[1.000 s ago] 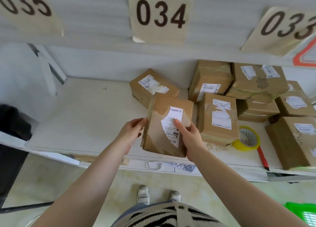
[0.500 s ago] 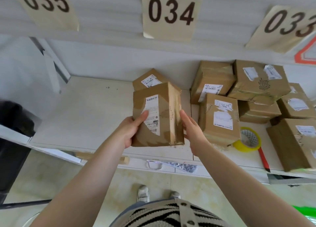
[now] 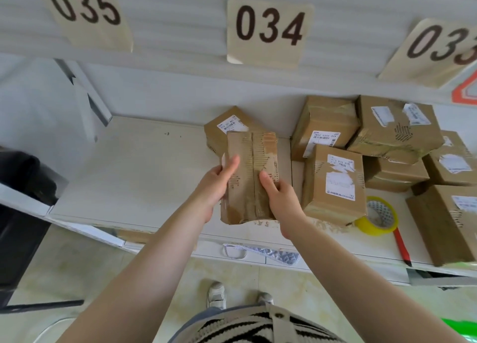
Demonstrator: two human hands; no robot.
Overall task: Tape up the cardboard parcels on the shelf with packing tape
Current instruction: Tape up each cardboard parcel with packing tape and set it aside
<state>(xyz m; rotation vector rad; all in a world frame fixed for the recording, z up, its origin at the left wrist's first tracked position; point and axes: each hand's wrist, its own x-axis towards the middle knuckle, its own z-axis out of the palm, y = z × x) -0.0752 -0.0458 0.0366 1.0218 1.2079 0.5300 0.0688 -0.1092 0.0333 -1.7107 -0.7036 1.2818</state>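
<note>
Over the front of the shelf (image 3: 144,177), the parcel (image 3: 250,177) held in both hands has been turned since a moment ago: its white label, then facing up, is now out of sight, and the seamed face with torn old tape shows instead. That likely exposes the seam needing fresh tape. The left hand (image 3: 214,182) grips the parcel's left edge, thumb on top; the right hand (image 3: 280,195) clasps its right side, thumb across the face. The tape roll (image 3: 375,217) lies untouched on the shelf, well to the right.
</note>
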